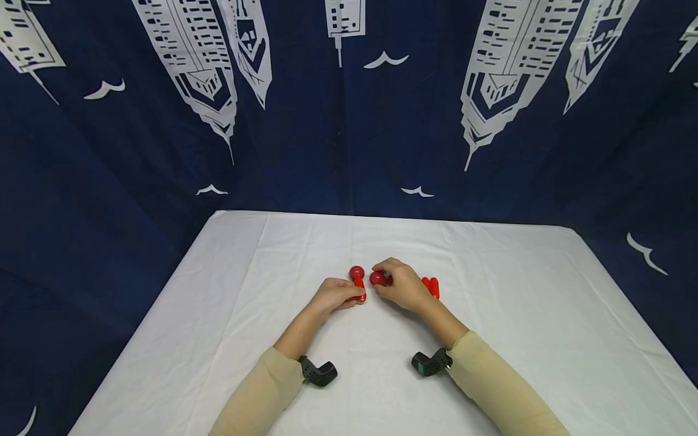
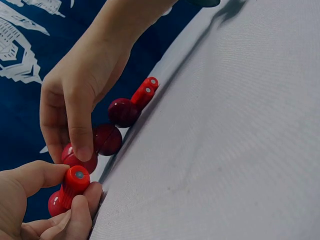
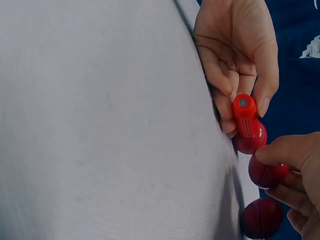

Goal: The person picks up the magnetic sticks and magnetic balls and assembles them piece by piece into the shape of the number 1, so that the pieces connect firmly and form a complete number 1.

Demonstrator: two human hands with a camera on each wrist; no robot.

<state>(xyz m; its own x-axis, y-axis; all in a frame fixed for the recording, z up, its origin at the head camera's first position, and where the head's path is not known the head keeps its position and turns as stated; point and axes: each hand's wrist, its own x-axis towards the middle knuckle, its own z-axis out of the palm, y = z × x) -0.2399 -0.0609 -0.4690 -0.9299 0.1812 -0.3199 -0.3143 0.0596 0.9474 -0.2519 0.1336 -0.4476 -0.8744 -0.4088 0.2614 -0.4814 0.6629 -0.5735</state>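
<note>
Between thumb and fingers, my left hand (image 1: 331, 295) pinches a short red rod (image 1: 360, 289) with a grey disc at its end, plain in both wrist views. At the rod's far end sits a glossy red ball (image 1: 357, 272), seemingly touching it. To the right, my right hand (image 1: 405, 286) pinches another red ball (image 1: 377, 278) with thumb and fingers. In the right wrist view that ball (image 3: 265, 171) lies close to the one at the rod, and a darker ball (image 3: 261, 218) stands nearby. Part of the held ball is hidden by fingers.
Two more red rods (image 1: 434, 287) lie side by side just right of the right hand, next to a dark red ball (image 2: 124, 112). A white cloth (image 1: 283, 254) covers the table. Behind it hangs a dark blue curtain (image 1: 349, 151) with white prints.
</note>
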